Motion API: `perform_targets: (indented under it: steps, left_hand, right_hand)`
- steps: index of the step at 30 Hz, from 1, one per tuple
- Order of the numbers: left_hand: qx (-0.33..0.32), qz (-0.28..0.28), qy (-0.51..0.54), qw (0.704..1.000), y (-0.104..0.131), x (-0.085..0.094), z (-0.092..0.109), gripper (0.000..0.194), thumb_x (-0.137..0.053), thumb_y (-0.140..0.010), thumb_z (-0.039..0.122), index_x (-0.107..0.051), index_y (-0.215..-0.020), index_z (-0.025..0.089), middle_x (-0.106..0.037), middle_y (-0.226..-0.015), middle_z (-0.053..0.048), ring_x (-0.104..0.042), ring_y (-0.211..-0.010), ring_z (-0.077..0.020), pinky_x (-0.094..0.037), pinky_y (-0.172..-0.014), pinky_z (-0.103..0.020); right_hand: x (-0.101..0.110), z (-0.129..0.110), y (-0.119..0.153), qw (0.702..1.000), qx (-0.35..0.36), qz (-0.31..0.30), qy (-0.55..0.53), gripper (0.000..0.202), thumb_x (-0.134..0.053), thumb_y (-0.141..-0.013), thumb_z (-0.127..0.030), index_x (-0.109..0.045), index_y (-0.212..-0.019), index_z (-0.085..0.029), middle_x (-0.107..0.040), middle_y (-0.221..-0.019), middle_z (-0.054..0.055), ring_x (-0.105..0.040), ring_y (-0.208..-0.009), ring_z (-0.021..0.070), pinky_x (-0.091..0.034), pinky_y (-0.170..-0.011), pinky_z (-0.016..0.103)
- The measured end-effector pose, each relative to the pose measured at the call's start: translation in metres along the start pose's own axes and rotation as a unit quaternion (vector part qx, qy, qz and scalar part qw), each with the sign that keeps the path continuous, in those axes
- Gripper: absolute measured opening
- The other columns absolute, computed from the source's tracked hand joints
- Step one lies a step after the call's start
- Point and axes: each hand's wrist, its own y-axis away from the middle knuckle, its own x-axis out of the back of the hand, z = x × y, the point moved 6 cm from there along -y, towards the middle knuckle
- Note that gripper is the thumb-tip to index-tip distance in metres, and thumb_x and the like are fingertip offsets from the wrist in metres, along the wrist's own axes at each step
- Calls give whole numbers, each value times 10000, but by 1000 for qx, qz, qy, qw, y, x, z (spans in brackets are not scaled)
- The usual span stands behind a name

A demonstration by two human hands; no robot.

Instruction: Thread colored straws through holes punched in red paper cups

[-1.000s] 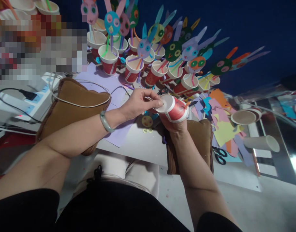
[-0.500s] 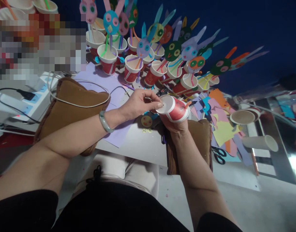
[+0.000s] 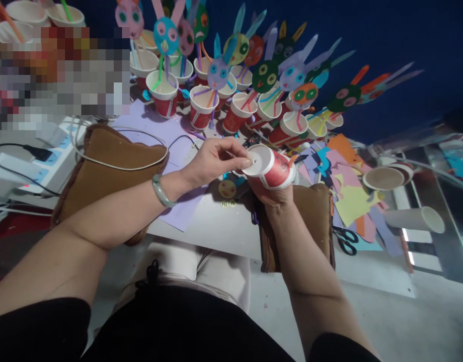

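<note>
A red and white paper cup (image 3: 277,170) lies tipped on its side in my right hand (image 3: 273,195), whose fingers are wrapped round it from below. Its white base faces left and shows a small dark spot near the middle. At that base, the thumb and forefinger of my left hand (image 3: 220,160) are pinched together close to the spot. Whatever they hold, if anything, is too small to make out. An orange piece (image 3: 293,160) sticks out at the cup's rim side. Below the hands, a round yellow paper face (image 3: 227,189) rests on the table beside small "Hi" discs (image 3: 228,204).
Several red cups bearing paper rabbit heads (image 3: 218,73) stand at the back. Brown cushions (image 3: 114,176) lie under both forearms. Scissors (image 3: 345,241), paper scraps (image 3: 354,201) and loose white cups (image 3: 416,219) are at the right. A power strip (image 3: 56,158) with cables sits left.
My left fingertips have drawn back slightly from the dark spot on the cup's base, which shows more clearly. The right hand keeps its hold; the view has shifted a little.
</note>
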Motion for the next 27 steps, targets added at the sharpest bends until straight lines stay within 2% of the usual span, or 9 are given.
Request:
perform_targets:
  steps: [4,9,16,20,23,27]
  left_hand:
    - [-7,-4,1,1000,0,-1,2,452,-884,-735,584,-739,-799,161,-726,-809,-20,-679,-767,-127,-562,-698,-263]
    - [7,-10,0,1000,0,-1,2,470,-892,-722,587,-732,-808,153,-731,-814,-19,-674,-742,-117,-556,-684,-254]
    - [20,-12,-4,1000,0,-1,-3,481,-904,-704,578,-729,-791,139,-725,-784,-25,-658,-712,-108,-533,-666,-241]
    - [22,-11,-7,1000,0,-2,-6,485,-905,-695,584,-727,-781,142,-723,-769,-29,-651,-701,-108,-529,-662,-244]
    - [22,-5,-6,1000,0,-1,-8,479,-907,-691,578,-725,-776,144,-721,-763,-28,-651,-698,-109,-532,-661,-246]
    - [27,-6,-6,1000,0,-1,-10,461,-910,-696,548,-719,-775,136,-721,-766,-33,-658,-693,-110,-540,-661,-246]
  right_hand:
    - [0,0,2,1000,3,9,-12,471,-962,-590,-583,-748,-916,-319,-795,-945,-48,-738,-945,210,-620,-1038,441]
    - [2,2,1,1000,-2,14,-21,418,-878,-693,-628,-744,-942,-319,-801,-967,-20,-741,-1064,259,-610,-1054,493]
    - [4,3,-1,1000,-26,0,-3,517,-919,-598,-669,-753,-904,-287,-798,-938,-1,-757,-1012,260,-628,-1043,490]
    - [3,2,0,998,-43,5,36,477,-956,-584,-582,-768,-910,-287,-794,-943,8,-751,-1038,268,-629,-1020,467]
    - [1,1,0,998,-41,6,44,469,-1001,-525,-512,-766,-870,-297,-787,-903,-13,-745,-967,243,-633,-997,437]
    - [-2,2,-1,999,-32,1,22,516,-944,-553,-671,-756,-857,-298,-782,-880,-27,-733,-869,205,-646,-933,405]
